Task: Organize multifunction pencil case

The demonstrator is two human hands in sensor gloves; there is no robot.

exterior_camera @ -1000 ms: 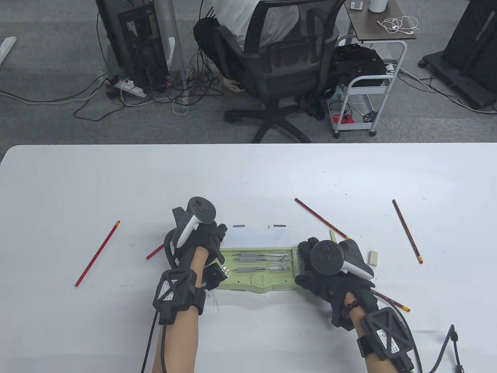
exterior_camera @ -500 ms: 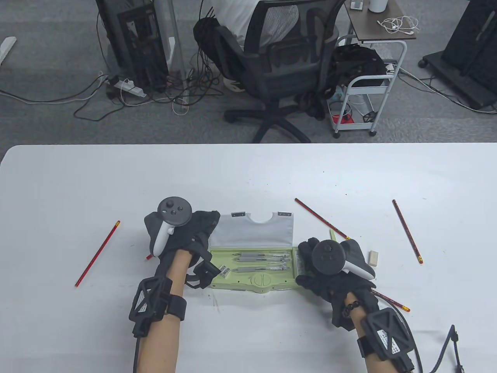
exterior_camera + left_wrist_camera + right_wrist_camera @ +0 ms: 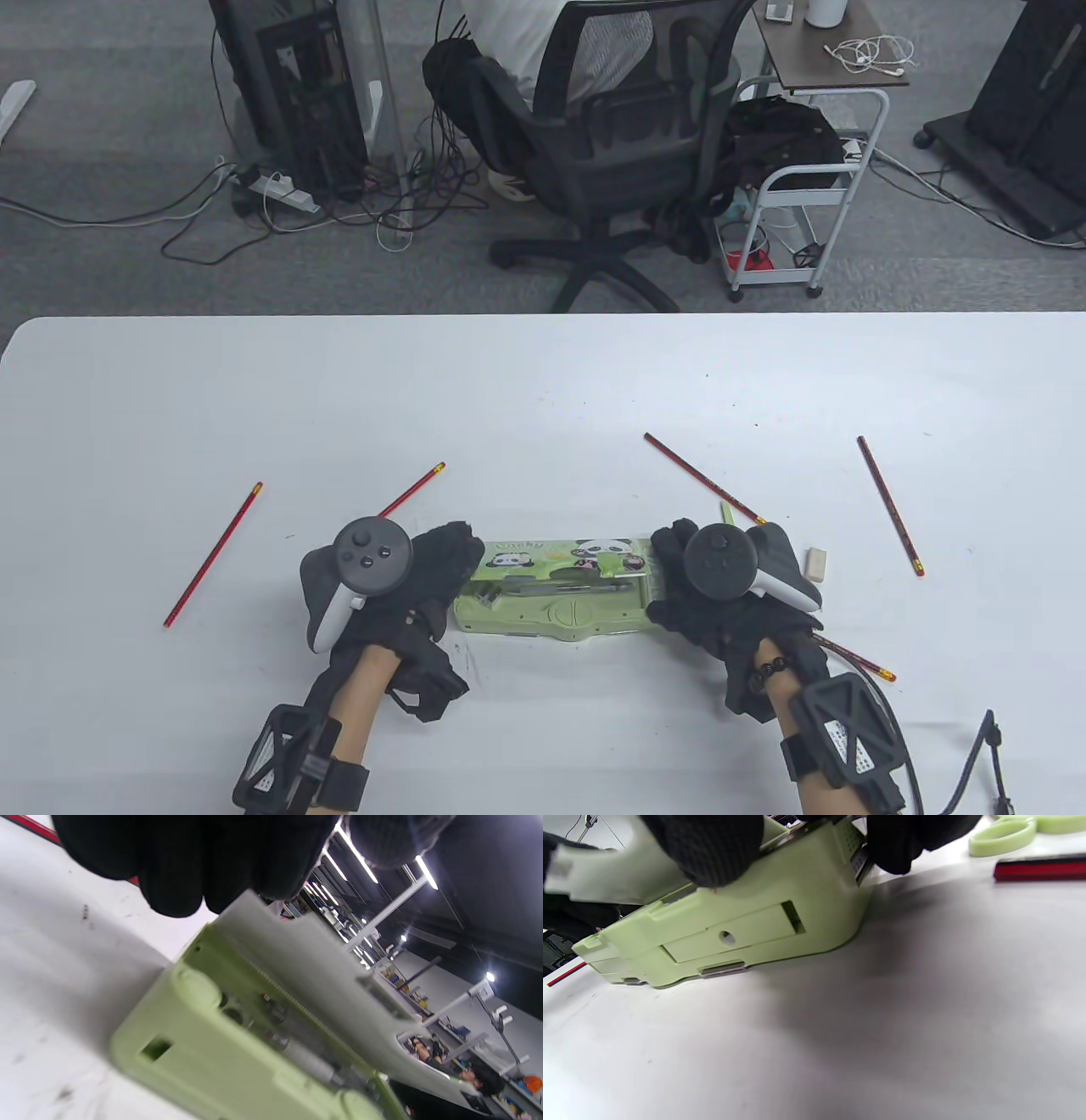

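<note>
The green pencil case (image 3: 551, 613) lies near the table's front edge. Its panda-print lid (image 3: 564, 556) is tilted low over the tray, with grey pens (image 3: 551, 586) showing in the gap. My left hand (image 3: 462, 562) holds the lid's left end. In the left wrist view my fingers (image 3: 178, 878) sit over the lid (image 3: 305, 955) above the case body (image 3: 191, 1043) and the pens (image 3: 301, 1058). My right hand (image 3: 666, 579) grips the case's right end. In the right wrist view my fingers (image 3: 712, 849) clamp the case (image 3: 746, 925).
Red pencils lie at the left (image 3: 214, 553), behind my left hand (image 3: 411, 490), right of centre (image 3: 700, 477), far right (image 3: 889, 505) and under my right wrist (image 3: 857, 660). A white eraser (image 3: 814, 563) and green scissors (image 3: 1009, 832) lie right of the case.
The lid has swung from standing open down over the tray. My left hand moved back toward me with it, uncovering a red pencil. My right hand stayed on the case's end.
</note>
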